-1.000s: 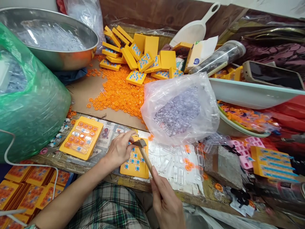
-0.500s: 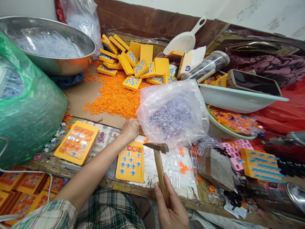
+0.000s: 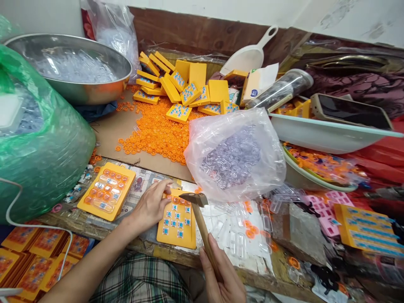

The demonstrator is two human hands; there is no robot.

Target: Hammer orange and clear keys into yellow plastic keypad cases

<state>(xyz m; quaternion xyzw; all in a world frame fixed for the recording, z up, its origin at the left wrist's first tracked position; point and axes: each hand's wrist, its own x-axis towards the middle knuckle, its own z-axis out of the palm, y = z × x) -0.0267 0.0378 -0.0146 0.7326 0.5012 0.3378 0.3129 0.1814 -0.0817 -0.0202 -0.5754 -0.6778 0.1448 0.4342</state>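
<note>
A small hammer with a wooden handle is gripped in my right hand, its dark metal head over the upper right of a yellow board. This board carries several small blue-and-white pieces and an orange row along its top. My left hand is at the board's upper left edge, fingers bent together; what they pinch, if anything, is hidden. Left of that hand lies another yellow board, covered with orange rings and clear capsule-shaped pieces.
Loose orange rings spread over cardboard behind the hands. A plastic bag of clear parts stands at the centre. Yellow cases are piled at the back. A green bag and steel bowl occupy the left; a stone block sits right.
My left hand has drawn back from the orange rings beside the plastic bag to the upper edge of the nearer board. The hammer has shifted slightly left, over that board. The view has shifted a little.
</note>
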